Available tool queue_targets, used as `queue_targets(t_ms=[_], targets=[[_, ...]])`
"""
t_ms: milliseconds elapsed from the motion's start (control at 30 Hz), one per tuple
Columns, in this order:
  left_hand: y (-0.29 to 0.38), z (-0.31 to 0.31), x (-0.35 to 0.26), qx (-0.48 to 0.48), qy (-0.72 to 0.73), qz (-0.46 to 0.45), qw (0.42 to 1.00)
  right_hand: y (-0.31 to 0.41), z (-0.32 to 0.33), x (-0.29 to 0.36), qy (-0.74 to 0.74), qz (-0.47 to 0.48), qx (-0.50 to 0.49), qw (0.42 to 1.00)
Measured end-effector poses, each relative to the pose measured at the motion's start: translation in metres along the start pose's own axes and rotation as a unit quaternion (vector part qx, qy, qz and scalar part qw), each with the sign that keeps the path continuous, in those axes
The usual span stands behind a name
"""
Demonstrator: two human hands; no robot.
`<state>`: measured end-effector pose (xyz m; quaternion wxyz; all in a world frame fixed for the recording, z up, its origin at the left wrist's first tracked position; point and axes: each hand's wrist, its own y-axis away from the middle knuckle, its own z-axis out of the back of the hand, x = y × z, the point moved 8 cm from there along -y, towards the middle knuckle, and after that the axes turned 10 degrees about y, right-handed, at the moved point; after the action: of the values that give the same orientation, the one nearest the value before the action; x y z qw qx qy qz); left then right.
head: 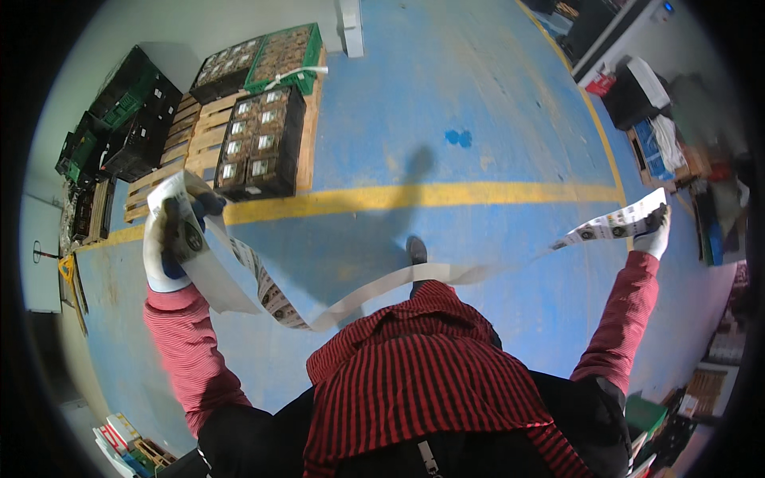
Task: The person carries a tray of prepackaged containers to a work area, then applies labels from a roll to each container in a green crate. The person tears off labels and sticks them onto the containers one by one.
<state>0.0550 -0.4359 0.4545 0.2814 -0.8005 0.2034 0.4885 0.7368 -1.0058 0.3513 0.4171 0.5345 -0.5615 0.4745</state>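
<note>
A long strip of printed labels (278, 302) stretches in a twisting, sagging curve between my two gloved hands, passing in front of my chest. Several loops of it hang from my left hand (169, 242), which grips the strip out at the left. At the far right, my right hand (656, 232) holds the strip's other end, arm spread wide. Both gloves are white with dark palms. Part of the strip to the right of the middle is blurred. One dark shoe (416, 250) shows below me on the blue floor (478, 233).
Ahead on the left, wooden pallets (206, 134) bear a black crate of packed goods (260, 140), a green crate (287, 54) and stacked black crates (137, 137). A yellow floor line (370, 198) crosses ahead. A yellow-handled tool (69, 275) leans at left; boxes (639, 92) stand at right.
</note>
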Motion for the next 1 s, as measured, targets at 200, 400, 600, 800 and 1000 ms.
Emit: queue_targets(t_ms=[200,400,600,800,1000], targets=[[-0.162,-0.036,0.029,0.034,-0.157,0.024,0.987,-0.129,-0.324,-0.123,-0.103,-0.132,0.162,0.973],[-0.253,-0.026,0.041,-0.024,-0.19,0.016,0.981,-0.152,-0.686,-0.206,-0.169,-0.237,0.335,0.896],[-0.39,0.027,0.109,-0.096,-0.13,0.061,0.985,-0.116,-0.926,-0.287,-0.129,-0.273,0.35,0.887],[-0.551,0.062,0.198,-0.049,-0.022,0.195,0.979,-0.116,-1.014,-0.383,0.191,-0.188,0.418,0.868],[-0.723,0.073,0.246,-0.006,-0.139,0.221,0.965,-0.103,-1.136,-0.417,0.45,0.134,0.695,0.545]])
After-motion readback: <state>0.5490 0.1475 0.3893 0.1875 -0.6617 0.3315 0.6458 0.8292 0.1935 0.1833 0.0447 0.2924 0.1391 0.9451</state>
